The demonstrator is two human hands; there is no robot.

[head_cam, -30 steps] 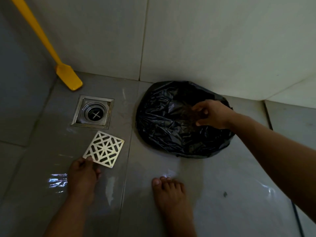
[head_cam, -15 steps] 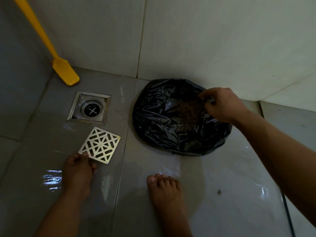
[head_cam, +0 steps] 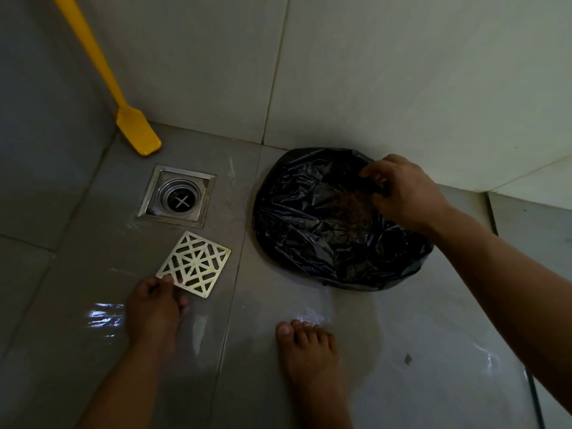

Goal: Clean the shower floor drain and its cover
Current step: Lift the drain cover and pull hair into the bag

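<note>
**tilefan:** Dumping the gunk comes first, looks like. Person's right hand (head_cam: 402, 193) hovers over the crinkly black bin bag (head_cam: 325, 230), fingers curled and pinching at its far rim, next to a brownish hairy clump (head_cam: 353, 205) lying inside. Best shake the fingers off low in the bag so nothing lands on the wet glossy tiles (head_cam: 402, 351).

**drainguy:** Yep. Left hand (head_cam: 154, 308) pinches one corner of the flat lattice metal cover (head_cam: 195, 264), lying just in front of the open square steel drain (head_cam: 178, 196). Thin edges, so grip it gently. Yellow plastic brush (head_cam: 136, 131) leans in the corner.
</note>
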